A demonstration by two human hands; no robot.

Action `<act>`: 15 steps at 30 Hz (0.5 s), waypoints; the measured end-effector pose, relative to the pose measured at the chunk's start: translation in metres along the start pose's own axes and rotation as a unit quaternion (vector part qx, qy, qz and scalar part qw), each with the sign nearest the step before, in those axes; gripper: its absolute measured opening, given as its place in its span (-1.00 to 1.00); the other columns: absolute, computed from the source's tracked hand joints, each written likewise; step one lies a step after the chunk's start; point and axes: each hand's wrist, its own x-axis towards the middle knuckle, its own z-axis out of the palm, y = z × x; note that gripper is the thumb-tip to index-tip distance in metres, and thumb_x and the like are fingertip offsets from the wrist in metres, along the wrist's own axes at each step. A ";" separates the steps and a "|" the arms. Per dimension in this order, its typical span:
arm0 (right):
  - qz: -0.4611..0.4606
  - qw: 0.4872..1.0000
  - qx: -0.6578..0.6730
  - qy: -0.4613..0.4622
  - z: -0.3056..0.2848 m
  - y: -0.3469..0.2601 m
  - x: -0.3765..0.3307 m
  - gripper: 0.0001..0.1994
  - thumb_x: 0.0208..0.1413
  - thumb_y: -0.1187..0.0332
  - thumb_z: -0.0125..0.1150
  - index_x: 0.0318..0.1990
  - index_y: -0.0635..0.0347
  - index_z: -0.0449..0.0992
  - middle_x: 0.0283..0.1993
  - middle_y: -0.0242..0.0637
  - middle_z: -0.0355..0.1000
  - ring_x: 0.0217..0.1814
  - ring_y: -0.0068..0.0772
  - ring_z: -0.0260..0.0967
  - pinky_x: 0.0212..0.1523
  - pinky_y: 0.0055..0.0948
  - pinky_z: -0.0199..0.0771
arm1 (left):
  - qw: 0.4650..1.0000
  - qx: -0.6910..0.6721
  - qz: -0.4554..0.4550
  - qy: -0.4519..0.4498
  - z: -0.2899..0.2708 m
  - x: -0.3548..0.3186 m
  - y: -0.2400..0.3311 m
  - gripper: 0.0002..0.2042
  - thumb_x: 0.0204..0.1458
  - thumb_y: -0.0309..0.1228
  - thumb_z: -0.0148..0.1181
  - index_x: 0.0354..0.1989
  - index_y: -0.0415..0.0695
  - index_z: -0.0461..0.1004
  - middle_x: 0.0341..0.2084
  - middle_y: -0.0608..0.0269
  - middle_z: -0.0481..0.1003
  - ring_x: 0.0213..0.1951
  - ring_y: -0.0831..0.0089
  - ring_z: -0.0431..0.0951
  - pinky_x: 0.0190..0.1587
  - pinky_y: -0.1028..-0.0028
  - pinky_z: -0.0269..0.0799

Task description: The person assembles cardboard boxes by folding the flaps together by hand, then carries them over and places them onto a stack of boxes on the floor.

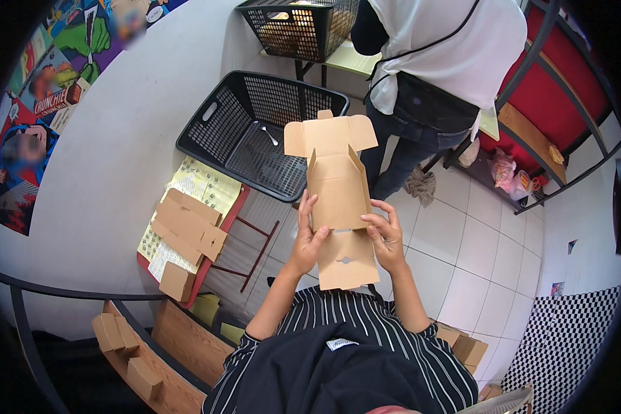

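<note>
Between both hands I hold a brown cardboard box (338,196), partly folded, in front of my striped clothing. Its side walls stand up along the middle panel. At the far end a flap with two rounded ears spreads out flat, while the near panel, which has a small cutout, hangs toward me. My left hand (306,238) grips the left side near the fold, thumb on the cardboard. On the opposite edge, my right hand (385,238) holds the right side at the same fold, its fingers bent around it.
Left of me, a red-edged stool (238,207) bears printed paper and flat cardboard blanks (186,224). Beyond it stands a black plastic basket (207,141) with a spoon inside. Another person (441,76) stands close ahead. Small folded boxes (143,378) sit on a wooden bench at lower left.
</note>
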 end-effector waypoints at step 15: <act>-0.046 0.988 -0.045 -0.141 -0.012 -0.014 -0.004 -0.37 -0.37 0.48 0.19 0.03 0.03 0.22 0.21 0.01 -0.18 0.02 0.00 0.19 -0.08 -0.22 0.30 | 0.976 -0.171 -0.136 -0.020 -0.002 -0.013 -0.013 -0.45 -0.04 -0.39 -0.13 0.17 -0.13 -0.11 0.16 0.05 -0.16 0.22 0.29 -0.22 0.19 0.39 -0.28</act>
